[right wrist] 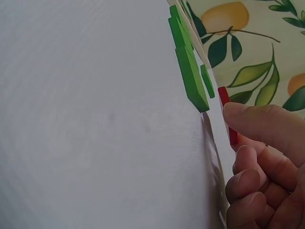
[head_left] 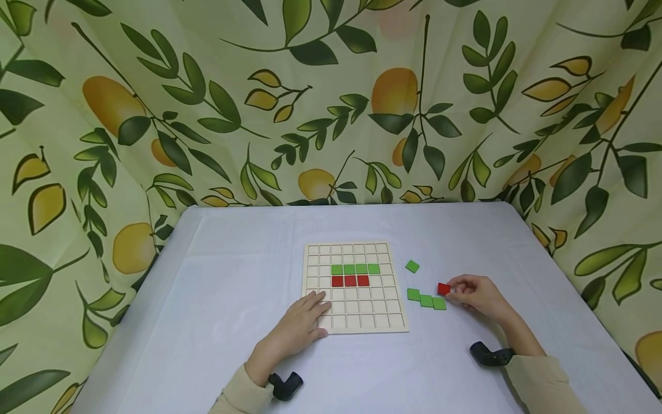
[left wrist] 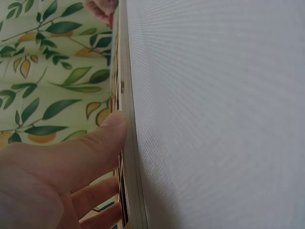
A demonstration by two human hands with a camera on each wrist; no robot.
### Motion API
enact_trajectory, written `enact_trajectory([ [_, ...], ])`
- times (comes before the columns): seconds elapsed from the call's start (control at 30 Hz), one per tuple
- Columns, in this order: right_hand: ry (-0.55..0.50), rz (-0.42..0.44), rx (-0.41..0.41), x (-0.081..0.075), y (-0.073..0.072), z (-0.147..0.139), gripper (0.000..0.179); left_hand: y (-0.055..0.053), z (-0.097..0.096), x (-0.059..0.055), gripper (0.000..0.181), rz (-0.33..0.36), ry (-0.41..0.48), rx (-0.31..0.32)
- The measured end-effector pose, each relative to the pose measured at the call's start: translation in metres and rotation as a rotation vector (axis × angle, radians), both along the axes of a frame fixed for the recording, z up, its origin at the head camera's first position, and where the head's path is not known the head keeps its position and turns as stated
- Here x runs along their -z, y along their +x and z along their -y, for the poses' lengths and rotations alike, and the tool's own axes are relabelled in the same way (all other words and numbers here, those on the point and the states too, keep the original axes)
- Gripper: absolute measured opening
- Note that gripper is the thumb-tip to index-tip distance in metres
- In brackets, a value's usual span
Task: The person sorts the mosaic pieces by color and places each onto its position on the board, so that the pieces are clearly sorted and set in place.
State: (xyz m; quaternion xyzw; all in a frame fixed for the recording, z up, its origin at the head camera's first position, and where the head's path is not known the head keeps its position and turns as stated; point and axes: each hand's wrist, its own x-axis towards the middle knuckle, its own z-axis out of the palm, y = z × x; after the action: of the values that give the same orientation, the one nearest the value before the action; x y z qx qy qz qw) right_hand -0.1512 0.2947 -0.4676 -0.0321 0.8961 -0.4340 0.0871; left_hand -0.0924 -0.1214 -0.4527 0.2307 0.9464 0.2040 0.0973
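Observation:
A pale wooden board [head_left: 362, 323] with a square grid lies flat on the table. Several green tiles [head_left: 349, 269] form a row in its cells, and three red tiles [head_left: 350, 281] sit in the row below. My left hand [head_left: 293, 323] rests on the board's near left edge, fingers extended over the grid and thumb [left wrist: 107, 138] at the border. Right of the board, my right hand [head_left: 478, 295] pinches a red square tile [head_left: 443, 289] between thumb and index finger, the other fingers curled in. In the right wrist view this red tile [right wrist: 224, 95] appears edge-on.
Between board and right hand, three loose green tiles [head_left: 426, 301] lie in a staggered line, with another green tile [head_left: 412, 266] farther back. A white cloth covers the table [head_left: 233, 259]. Leaf-and-fruit patterned curtains [head_left: 331, 132] hang behind and along the sides.

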Motion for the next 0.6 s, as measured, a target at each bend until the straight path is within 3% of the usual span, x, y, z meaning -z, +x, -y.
enact_trajectory([
  [0.6,0.000,-0.028,-0.046,-0.007,-0.002,0.018,0.031,0.000,-0.001,-0.001,0.056,-0.019,-0.010,0.006],
])
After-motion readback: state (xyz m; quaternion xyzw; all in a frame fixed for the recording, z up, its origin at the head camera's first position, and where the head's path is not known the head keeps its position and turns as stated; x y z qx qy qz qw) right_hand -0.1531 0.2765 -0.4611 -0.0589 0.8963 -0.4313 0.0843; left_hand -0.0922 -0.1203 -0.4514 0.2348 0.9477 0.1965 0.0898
